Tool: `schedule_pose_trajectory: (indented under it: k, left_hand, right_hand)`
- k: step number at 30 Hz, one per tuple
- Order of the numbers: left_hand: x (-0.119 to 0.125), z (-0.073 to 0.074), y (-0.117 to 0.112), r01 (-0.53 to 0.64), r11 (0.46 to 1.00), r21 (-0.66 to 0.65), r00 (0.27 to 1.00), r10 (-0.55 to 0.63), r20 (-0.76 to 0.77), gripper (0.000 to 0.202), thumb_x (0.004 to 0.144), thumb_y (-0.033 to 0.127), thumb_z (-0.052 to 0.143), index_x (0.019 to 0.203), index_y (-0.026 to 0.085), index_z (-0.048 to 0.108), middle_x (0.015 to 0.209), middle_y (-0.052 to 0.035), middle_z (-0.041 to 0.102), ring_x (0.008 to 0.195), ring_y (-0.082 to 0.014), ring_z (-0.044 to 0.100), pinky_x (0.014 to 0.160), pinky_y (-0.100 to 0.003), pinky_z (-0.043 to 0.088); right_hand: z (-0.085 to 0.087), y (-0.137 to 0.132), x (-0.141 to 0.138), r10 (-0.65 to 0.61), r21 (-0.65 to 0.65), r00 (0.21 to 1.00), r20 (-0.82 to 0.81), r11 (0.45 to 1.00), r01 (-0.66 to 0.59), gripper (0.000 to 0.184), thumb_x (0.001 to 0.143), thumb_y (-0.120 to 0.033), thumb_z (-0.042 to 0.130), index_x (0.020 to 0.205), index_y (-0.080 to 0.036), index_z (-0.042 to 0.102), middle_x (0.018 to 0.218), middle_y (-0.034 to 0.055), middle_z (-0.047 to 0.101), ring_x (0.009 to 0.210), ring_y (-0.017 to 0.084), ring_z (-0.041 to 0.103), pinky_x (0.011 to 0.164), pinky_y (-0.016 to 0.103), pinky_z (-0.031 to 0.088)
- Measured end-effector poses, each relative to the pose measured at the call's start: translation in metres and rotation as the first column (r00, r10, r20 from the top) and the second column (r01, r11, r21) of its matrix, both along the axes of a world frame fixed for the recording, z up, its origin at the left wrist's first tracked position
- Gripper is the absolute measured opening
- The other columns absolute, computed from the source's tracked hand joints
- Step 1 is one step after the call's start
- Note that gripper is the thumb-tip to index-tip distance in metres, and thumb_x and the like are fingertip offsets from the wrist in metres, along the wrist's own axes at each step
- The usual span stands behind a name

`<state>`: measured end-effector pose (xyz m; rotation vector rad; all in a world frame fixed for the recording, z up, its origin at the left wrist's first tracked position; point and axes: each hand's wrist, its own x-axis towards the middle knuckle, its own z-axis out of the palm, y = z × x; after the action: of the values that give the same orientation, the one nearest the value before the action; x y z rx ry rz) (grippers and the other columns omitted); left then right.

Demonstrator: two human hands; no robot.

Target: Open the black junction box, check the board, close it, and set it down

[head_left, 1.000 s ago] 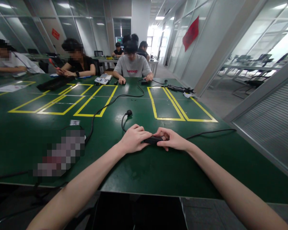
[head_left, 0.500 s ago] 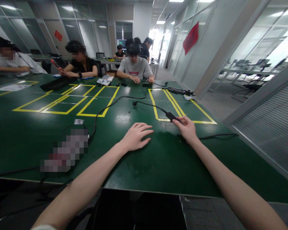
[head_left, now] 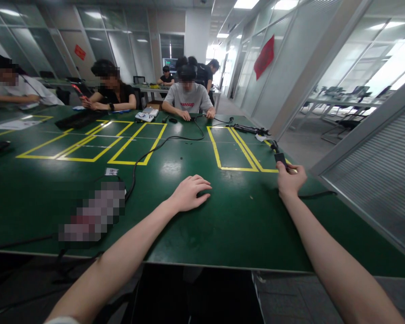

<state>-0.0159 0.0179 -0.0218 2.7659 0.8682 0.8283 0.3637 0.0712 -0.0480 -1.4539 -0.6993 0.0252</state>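
Black and box-shaped, a small plastic power adapter (head_left: 280, 158) is now at the right side of the broad green table (head_left: 229, 234), gripped in the person's bare right hand (head_left: 290, 179). A second ago it was at the near middle between both hands; half a second ago the right hand alone held it, with its plug lead trailing to the left. Now it has travelled further right, and a dark length of black cord (head_left: 274, 146) shows just beyond its far end; the plug itself is hard to pick out. For the work in hand, this seems to mean that two-handed handling has given way to a one-handed carry.

The right arm stretches forward from the near right edge. Its hand is closed around the adapter's near end, thumb along the left side and fingers bent behind. The adapter appears in front of the right-hand outline of yellow tape (head_left: 268, 170); whether it touches the table I cannot tell. A thin black cable (head_left: 319, 195) emerges to the right of the wrist, its join to the adapter hidden.

The left hand (head_left: 191, 193) has stayed near the table's middle, palm down, fingers loosely spread and slightly curled, thumb apart, with nothing in its grasp. Its forearm slants in from the near left.
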Motion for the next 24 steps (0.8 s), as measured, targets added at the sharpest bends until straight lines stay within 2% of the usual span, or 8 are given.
schedule_pose_trajectory:
  k: [7,10,12,14,16,18,20,24]
  left_hand:
    - [-0.001,0.0,0.001,0.011,1.0,-0.024,1.0,-0.011,0.008,0.018,0.094,0.027,0.064,0.108,0.02,0.074,0.117,-0.006,0.076,0.111,-0.0242,0.066,0.096,-0.041,0.053]
    - [-0.001,-0.001,0.001,0.012,1.0,-0.023,1.0,-0.012,0.017,0.018,0.094,0.026,0.064,0.108,0.02,0.074,0.116,-0.0062,0.076,0.11,-0.024,0.066,0.096,-0.041,0.054]
    - [-0.001,-0.001,0.001,0.011,1.0,-0.023,1.0,-0.011,0.02,0.018,0.094,0.026,0.064,0.108,0.02,0.074,0.115,-0.006,0.076,0.11,-0.0237,0.066,0.096,-0.04,0.054]
    - [-0.001,-0.001,0.0,0.013,1.0,-0.027,1.0,-0.012,0.019,0.018,0.094,0.026,0.063,0.108,0.021,0.074,0.115,-0.0057,0.076,0.109,-0.0234,0.066,0.095,-0.04,0.054]
    - [-0.001,0.0,0.0,0.016,0.999,-0.035,1.0,-0.015,0.014,0.019,0.095,0.027,0.063,0.108,0.021,0.074,0.116,-0.0059,0.076,0.109,-0.023,0.066,0.095,-0.039,0.054]
    - [-0.001,0.0,-0.001,0.016,0.999,-0.043,1.0,-0.015,0.01,0.019,0.095,0.027,0.063,0.109,0.021,0.075,0.116,-0.0062,0.076,0.109,-0.0228,0.066,0.095,-0.039,0.055]
    - [-0.001,0.001,-0.001,0.013,0.999,-0.05,1.0,-0.013,0.004,0.02,0.095,0.027,0.062,0.109,0.021,0.075,0.116,-0.0066,0.076,0.109,-0.0229,0.067,0.095,-0.039,0.055]
    - [-0.001,0.001,-0.001,0.012,0.999,-0.052,1.0,-0.012,-0.001,0.019,0.095,0.026,0.063,0.108,0.02,0.075,0.116,-0.0067,0.076,0.109,-0.0234,0.067,0.094,-0.04,0.055]
  right_hand:
    - [0.007,-0.004,0.003,0.06,0.094,0.994,0.094,0.993,-0.069,0.038,0.068,-0.048,0.078,0.081,-0.022,0.055,0.083,0.0039,0.071,0.087,0.027,0.074,0.081,0.042,0.06]
    - [0.011,-0.01,0.01,0.043,0.076,0.99,0.133,0.996,-0.054,0.038,0.066,-0.046,0.078,0.085,-0.022,0.054,0.089,0.0064,0.071,0.093,0.03,0.074,0.084,0.044,0.06]
    - [0.012,-0.014,0.014,0.023,-0.023,0.986,0.167,1.0,-0.019,0.039,0.063,-0.042,0.079,0.087,-0.022,0.055,0.091,0.0076,0.071,0.094,0.031,0.072,0.085,0.045,0.059]
    - [0.012,-0.019,0.017,0.02,-0.195,0.977,0.213,0.981,0.023,0.041,0.059,-0.04,0.082,0.088,-0.023,0.058,0.091,0.008,0.071,0.095,0.033,0.071,0.086,0.047,0.057]
    - [0.011,-0.022,0.019,0.05,-0.382,0.966,0.254,0.922,0.053,0.042,0.056,-0.04,0.084,0.087,-0.023,0.061,0.089,0.0081,0.072,0.093,0.034,0.07,0.086,0.048,0.056]
    - [0.009,-0.023,0.02,0.088,-0.501,0.957,0.278,0.863,0.066,0.043,0.054,-0.04,0.086,0.086,-0.022,0.064,0.086,0.0082,0.072,0.09,0.033,0.069,0.084,0.048,0.055]
    - [0.008,-0.022,0.021,0.103,-0.542,0.95,0.295,0.837,0.078,0.043,0.054,-0.042,0.087,0.086,-0.022,0.066,0.085,0.0084,0.072,0.087,0.032,0.068,0.083,0.047,0.054]
    - [0.006,-0.019,0.022,0.094,-0.506,0.945,0.312,0.859,0.081,0.038,0.06,-0.046,0.084,0.084,-0.022,0.067,0.082,0.0078,0.071,0.084,0.03,0.066,0.083,0.045,0.053]
